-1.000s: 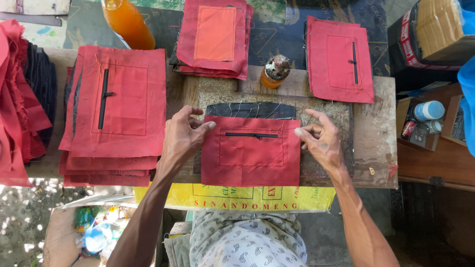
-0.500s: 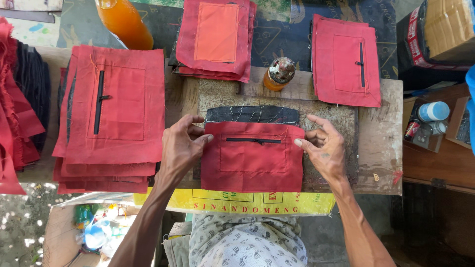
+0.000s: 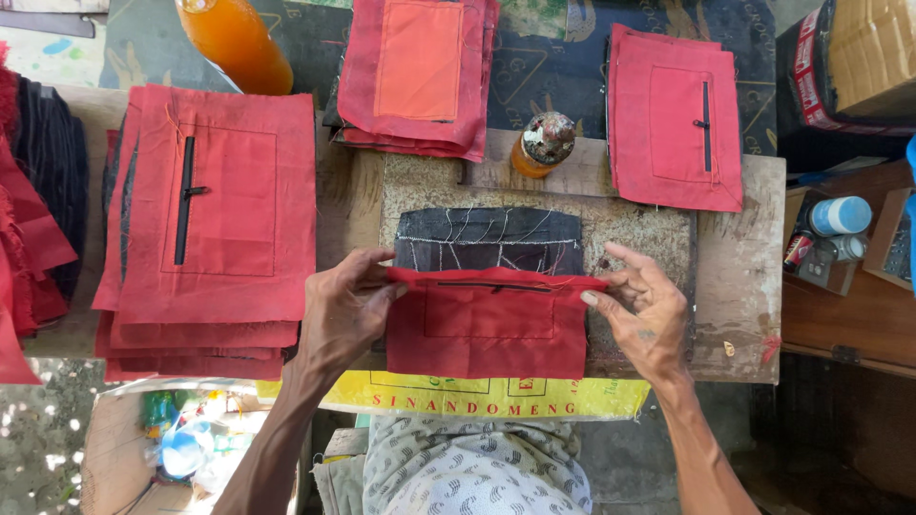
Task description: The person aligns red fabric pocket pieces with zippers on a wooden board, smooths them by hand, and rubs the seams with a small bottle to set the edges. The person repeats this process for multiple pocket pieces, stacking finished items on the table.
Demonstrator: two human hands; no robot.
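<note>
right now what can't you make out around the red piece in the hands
- Head view, black panel: its lower part lies under the red fabric piece.
- Left hand and right hand: fingers are partly tucked behind the piece's top corners.
- Left stack of red pieces: lower layers show only edges, so no count.
- Orange bottle: top is cut off by the frame's upper edge.

Orange bottle (image 3: 234,43), red fabric stacks (image 3: 215,210)
</note>
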